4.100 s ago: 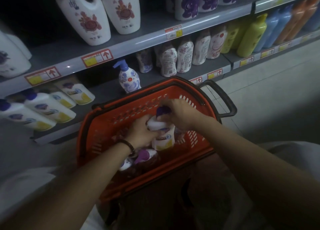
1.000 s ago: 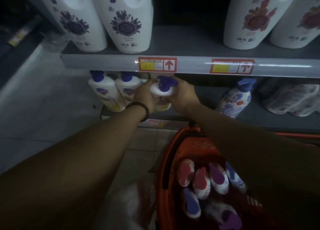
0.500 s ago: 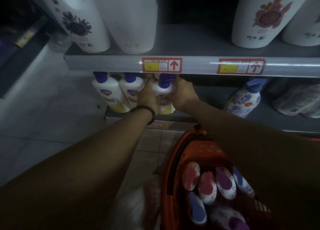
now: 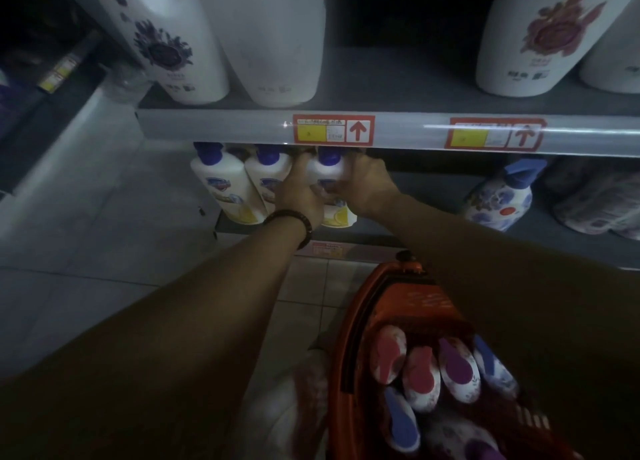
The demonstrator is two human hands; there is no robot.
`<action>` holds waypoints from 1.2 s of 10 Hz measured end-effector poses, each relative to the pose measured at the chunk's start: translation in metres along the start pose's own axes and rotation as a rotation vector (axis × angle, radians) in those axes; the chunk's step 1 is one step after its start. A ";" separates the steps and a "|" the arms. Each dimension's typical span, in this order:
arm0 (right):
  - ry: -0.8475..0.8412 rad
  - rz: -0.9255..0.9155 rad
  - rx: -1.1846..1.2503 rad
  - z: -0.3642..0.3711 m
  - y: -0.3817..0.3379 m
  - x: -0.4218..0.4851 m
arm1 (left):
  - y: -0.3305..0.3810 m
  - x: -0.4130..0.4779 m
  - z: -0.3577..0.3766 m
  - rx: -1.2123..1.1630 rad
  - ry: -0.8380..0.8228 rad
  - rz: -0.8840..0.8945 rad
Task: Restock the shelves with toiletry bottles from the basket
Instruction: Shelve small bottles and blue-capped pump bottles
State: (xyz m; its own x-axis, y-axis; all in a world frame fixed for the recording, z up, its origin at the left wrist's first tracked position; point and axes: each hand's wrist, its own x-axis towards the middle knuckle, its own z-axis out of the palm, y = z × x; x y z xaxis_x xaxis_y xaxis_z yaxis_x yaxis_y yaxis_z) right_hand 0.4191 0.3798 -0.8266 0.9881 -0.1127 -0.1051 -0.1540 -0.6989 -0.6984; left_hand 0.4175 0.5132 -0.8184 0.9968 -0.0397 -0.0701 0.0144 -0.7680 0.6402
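Head view: the white blue-capped bottle (image 4: 327,175) stands on the lower shelf (image 4: 433,196), its yellow-labelled base at the front edge. Both grips hold it. The left grip (image 4: 298,196) wraps its side from 9 o'clock and the right grip (image 4: 367,186) curls round it from 3 o'clock. Two matching bottles (image 4: 225,186) stand just beside it at 9 o'clock, the nearer partly hidden behind the left grip. A floral pump bottle (image 4: 498,200) stands well apart at 3 o'clock. The orange basket (image 4: 349,355), at 5 o'clock in frame, holds spare bottles (image 4: 422,373)

Label of the white bottle (image 4: 327,175) mostly behind the hands (image 4: 299,193); shelf tag (image 4: 333,130) print seemingly blurred.
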 end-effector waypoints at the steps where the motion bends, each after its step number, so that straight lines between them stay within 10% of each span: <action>1: -0.059 0.028 0.004 -0.004 0.004 -0.002 | 0.001 -0.004 -0.003 -0.101 -0.003 0.019; 12: -0.049 0.116 0.018 -0.027 0.010 -0.033 | 0.018 -0.027 -0.020 -0.162 0.020 -0.016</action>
State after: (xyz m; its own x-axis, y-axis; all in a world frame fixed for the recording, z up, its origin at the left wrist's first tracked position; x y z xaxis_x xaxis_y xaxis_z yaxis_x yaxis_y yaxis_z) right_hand 0.3848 0.3577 -0.8113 0.9627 -0.1573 -0.2203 -0.2679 -0.6706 -0.6917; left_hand 0.3926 0.5129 -0.7896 0.9977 -0.0137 -0.0671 0.0417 -0.6555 0.7541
